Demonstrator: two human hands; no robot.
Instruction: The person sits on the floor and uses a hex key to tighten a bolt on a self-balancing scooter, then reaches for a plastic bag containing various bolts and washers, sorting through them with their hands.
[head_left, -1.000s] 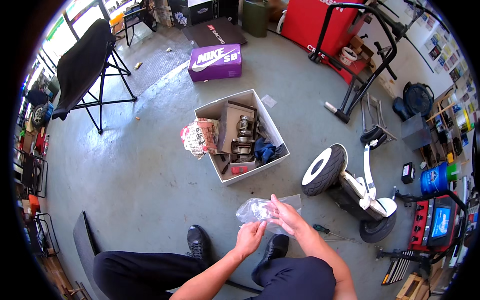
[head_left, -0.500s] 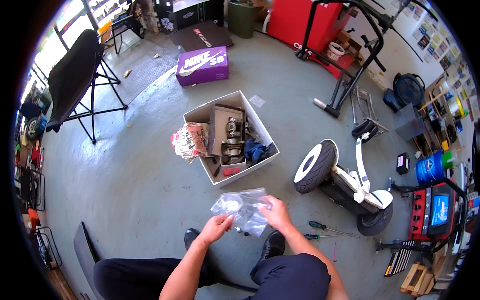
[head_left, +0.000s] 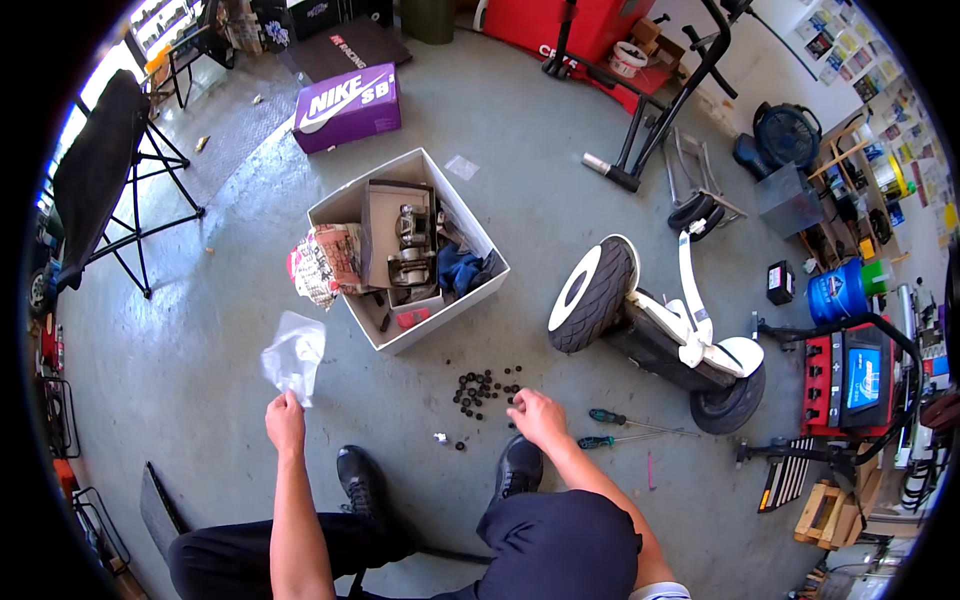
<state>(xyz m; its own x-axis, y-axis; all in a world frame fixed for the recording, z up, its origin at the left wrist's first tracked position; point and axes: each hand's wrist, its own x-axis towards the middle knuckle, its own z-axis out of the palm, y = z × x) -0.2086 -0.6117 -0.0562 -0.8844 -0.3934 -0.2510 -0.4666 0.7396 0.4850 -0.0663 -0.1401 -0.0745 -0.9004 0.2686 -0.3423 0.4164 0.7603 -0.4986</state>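
A clear plastic bag (head_left: 296, 350) hangs from the pinched fingers of my left hand (head_left: 286, 425), held out over the floor left of the white box. My right hand (head_left: 541, 417) is low beside the right edge of a scatter of small black round pieces (head_left: 474, 392) on the floor. Its fingers are bent together; whether a small piece is between them is too small to tell. Nearer my shoes lie a small shiny metal piece (head_left: 441, 438) and a single black round piece (head_left: 460, 446).
The open white box (head_left: 398, 343) holds metal parts (head_left: 412, 228), blue cloth (head_left: 461, 270) and a paper-wrapped bundle (head_left: 328, 262). On the right are a white two-wheeled scooter (head_left: 690, 340) and two screwdrivers (head_left: 608, 416). Behind stands a purple shoebox (head_left: 346, 108); a folding chair (head_left: 100, 180) is left.
My right hand has let go of the plastic bag and moved down to the right. My left hand has carried the bag left, uncovering the black pieces. The view has shifted right.
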